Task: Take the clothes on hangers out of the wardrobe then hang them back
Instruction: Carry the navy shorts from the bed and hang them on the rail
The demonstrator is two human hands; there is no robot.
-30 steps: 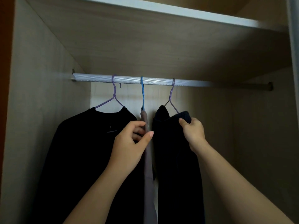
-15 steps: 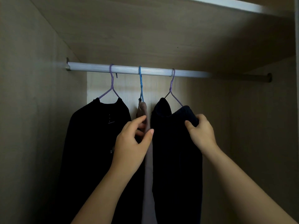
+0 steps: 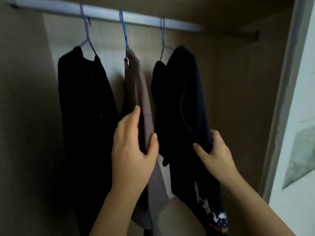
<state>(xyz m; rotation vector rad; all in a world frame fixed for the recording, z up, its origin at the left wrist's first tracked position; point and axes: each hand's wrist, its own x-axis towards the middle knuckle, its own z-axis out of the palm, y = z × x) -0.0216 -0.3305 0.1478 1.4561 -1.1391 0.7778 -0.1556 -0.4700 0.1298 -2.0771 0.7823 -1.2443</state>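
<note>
Three garments hang from the silver rail [image 3: 105,13] inside the wardrobe. A black top [image 3: 81,103] hangs on a purple hanger [image 3: 87,29] at the left. In the middle, a grey-brown garment [image 3: 138,86] hangs on a blue hanger [image 3: 124,29]; my left hand [image 3: 133,150] grips its fabric partway down. At the right, a dark navy garment [image 3: 184,92] with a white print near its hem hangs on another purple hanger [image 3: 163,36]; my right hand [image 3: 214,154] grips its edge.
The wardrobe's left wall [image 3: 25,116] is close beside the black top. Its right frame [image 3: 281,99] stands beyond the navy garment, with a pale wall and a picture [image 3: 300,155] outside it. Bare rail runs on to the right.
Both hands have slid down from the garments' shoulders to their middles. The garments now hang spread further apart, and the view has dropped and moved closer.
</note>
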